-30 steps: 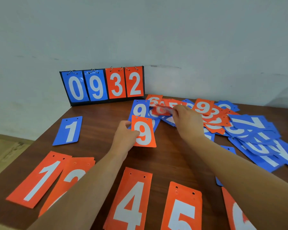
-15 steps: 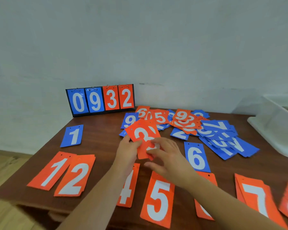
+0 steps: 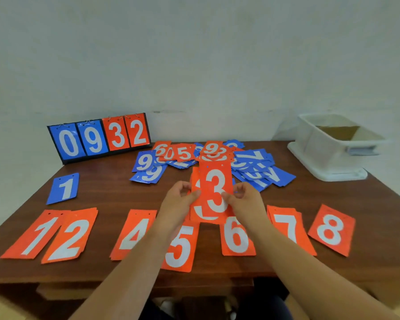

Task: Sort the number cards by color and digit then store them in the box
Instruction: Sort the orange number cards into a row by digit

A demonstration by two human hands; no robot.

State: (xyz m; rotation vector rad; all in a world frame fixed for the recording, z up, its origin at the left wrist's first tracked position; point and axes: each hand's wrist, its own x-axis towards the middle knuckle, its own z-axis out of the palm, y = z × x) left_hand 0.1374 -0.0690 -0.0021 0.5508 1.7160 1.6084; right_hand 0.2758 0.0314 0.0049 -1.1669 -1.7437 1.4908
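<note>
A dark brown wooden table spreads beneath and around the grip, its near edge just below. Beyond the grip a pale grey-white wall, faintly scuffed, meets the table's far edge. Tan floor shows far down-left. The light is soft and even.

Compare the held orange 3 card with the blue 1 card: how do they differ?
The 3 card is orange; the 1 card is blue. The 3 card is held up between the left hand and right hand; the 1 card lies flat on the table. Both bear white digits and punched holes.
</note>
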